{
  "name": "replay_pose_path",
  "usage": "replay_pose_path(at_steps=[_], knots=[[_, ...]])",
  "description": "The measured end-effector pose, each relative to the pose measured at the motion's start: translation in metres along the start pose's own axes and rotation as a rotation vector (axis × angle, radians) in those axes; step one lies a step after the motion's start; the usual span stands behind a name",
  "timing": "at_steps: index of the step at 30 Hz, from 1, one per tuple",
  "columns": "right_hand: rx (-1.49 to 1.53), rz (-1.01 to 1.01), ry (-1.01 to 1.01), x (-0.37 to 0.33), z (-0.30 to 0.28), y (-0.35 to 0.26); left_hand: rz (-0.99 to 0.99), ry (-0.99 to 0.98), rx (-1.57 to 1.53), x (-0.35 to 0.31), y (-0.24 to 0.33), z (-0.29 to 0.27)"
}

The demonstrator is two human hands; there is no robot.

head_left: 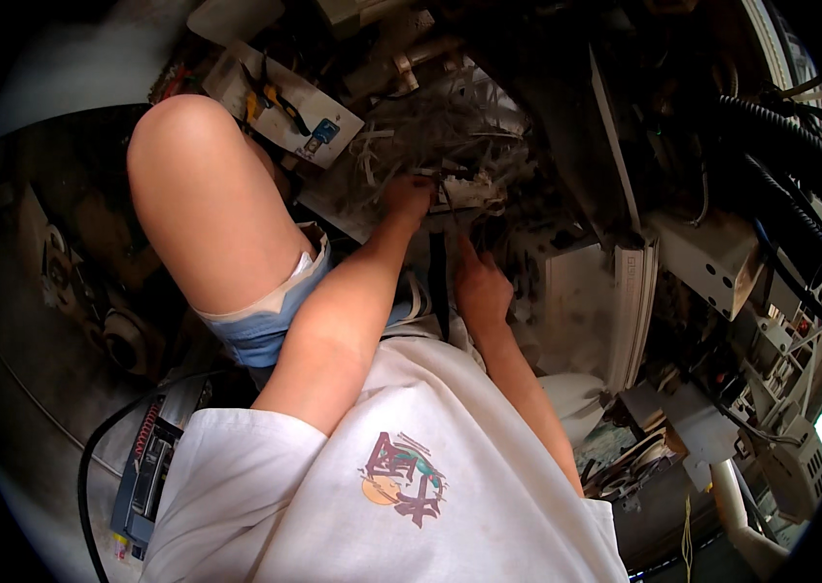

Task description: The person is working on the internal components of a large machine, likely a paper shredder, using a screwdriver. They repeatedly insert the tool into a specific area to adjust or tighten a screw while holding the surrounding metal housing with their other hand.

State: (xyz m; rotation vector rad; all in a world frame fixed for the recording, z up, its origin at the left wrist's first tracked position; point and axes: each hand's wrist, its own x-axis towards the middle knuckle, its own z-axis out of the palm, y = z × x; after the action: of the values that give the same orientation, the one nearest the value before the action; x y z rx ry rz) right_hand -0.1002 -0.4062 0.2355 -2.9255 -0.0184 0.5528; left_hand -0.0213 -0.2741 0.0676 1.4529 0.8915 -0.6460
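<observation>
My left hand [411,197] is closed at the left end of a pale, worn block-like part [470,192], its fingertips partly lost in shadow. My right hand [484,291] lies lower and to the right, its fingers wrapped round a thin, dark-shafted tool [451,206] that points up toward the part. The shaft looks like a screwdriver's, but the handle is hidden in the hand. Behind both hands sits a tangled heap of pale strips [440,131].
Pliers with yellow-and-black handles [270,102] and a small blue item [323,134] lie on a white board [338,151] beyond my bare knee [187,136]. A pale machine panel [632,311] stands to the right. Corrugated hoses [785,131] hang at far right.
</observation>
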Motion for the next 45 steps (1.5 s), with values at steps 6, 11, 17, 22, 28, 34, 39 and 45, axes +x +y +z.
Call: replay_pose_path(at_steps=[6,11,17,22,28,34,39,45], knots=[[0.271,0.007,-0.045,-0.011,-0.026,0.004,0.041,0.049,-0.067,0.006,-0.008,-0.001],[0.663,0.256,-0.130,0.005,-0.022,-0.001,-0.040,-0.043,-0.213,0.003,-0.012,-0.006],[0.711,0.185,-0.011,0.021,0.025,0.012,-0.059,-0.045,-0.362,-0.006,-0.005,0.000],[0.565,0.067,0.036,0.024,0.015,0.006,-0.028,-0.031,-0.321,-0.001,-0.013,-0.003],[0.422,0.093,-0.023,0.021,0.000,0.002,0.018,0.025,-0.117,0.001,-0.014,0.000],[0.281,0.046,-0.012,0.008,-0.021,0.007,-0.011,0.026,-0.096,0.005,-0.015,0.004],[0.607,0.173,-0.036,-0.018,-0.090,0.009,0.085,0.110,0.026,0.034,-0.038,-0.007],[1.274,0.515,-0.047,-0.057,-0.195,0.084,0.262,0.230,0.439,-0.032,0.061,-0.025]])
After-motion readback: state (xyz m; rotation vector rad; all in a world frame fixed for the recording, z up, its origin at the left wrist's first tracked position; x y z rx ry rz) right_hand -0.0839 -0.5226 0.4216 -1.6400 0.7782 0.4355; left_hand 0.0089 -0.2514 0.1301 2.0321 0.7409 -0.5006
